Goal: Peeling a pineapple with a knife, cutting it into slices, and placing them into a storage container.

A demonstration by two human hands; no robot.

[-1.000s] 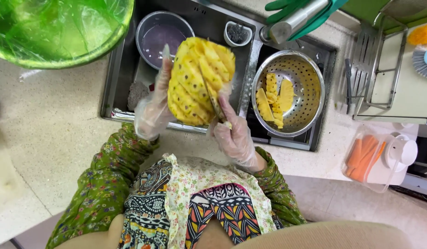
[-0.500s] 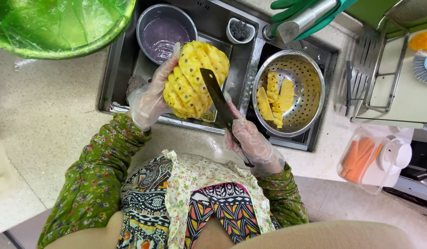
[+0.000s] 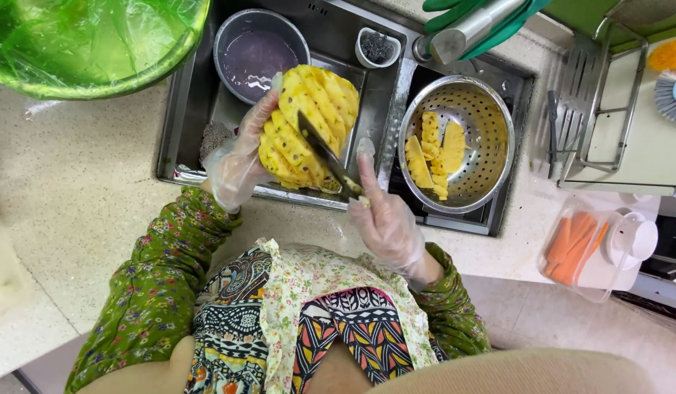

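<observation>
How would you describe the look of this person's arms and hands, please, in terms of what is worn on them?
The left hand and the right hand each wear a thin, clear, loose, crinkled disposable plastic glove, reaching to the wrist. Both arms are covered by long sleeves of green fabric with a small floral print in red and yellow. No jewellery or watch is visible.

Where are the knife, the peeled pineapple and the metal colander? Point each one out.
knife (image 3: 320,149), head view, middle of the dark blade lying against the fruit.
peeled pineapple (image 3: 320,98), head view, upper yellow flesh.
metal colander (image 3: 491,128), head view, bare perforated inner wall at right.
</observation>
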